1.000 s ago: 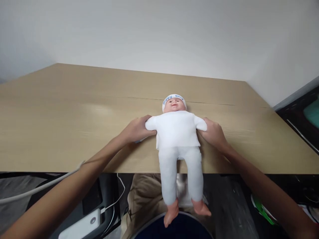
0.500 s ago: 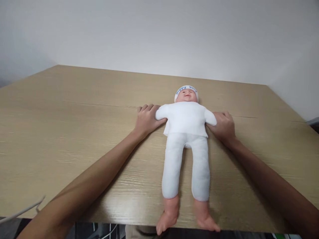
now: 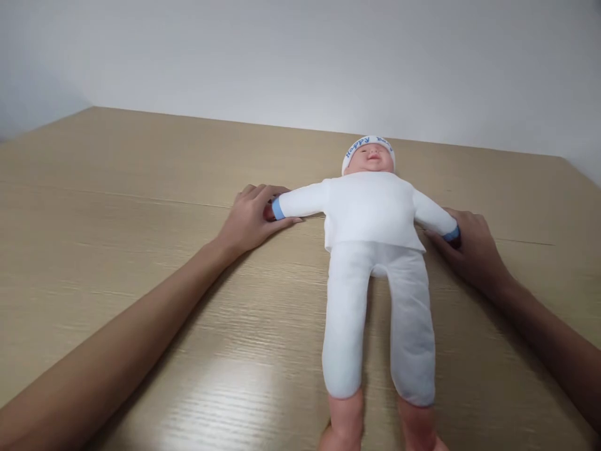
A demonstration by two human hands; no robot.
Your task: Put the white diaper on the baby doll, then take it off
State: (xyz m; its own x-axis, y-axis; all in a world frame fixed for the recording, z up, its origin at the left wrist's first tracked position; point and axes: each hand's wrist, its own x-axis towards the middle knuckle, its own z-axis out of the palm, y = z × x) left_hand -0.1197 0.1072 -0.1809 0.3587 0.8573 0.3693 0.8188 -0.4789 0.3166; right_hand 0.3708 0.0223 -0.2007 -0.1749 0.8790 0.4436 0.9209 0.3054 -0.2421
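Note:
A baby doll [image 3: 375, 210] in a white top and white trousers lies on its back on the wooden table, its head toward the wall. Its white headband [image 3: 369, 143] carries blue lettering. Both doll arms are spread sideways, ending in blue cuffs. My left hand [image 3: 251, 219] curls around the doll's hand at the left cuff [image 3: 278, 209], thumb below and fingers above. On the other side, my right hand [image 3: 476, 250] wraps the end of the doll's right-hand sleeve by its cuff [image 3: 451, 234]. The doll's feet are cut off by the bottom of the view.
The light wooden table [image 3: 141, 263] fills most of the view, with a thin seam running across it. Behind its far edge rises a plain pale wall [image 3: 282, 56]. Light glares off the tabletop at the bottom.
My hands have moved apart, outward along the doll's arms from the upper sleeves to the cuffs. The sleeves now show stretched out, with blue cuffs visible. The view has come closer.

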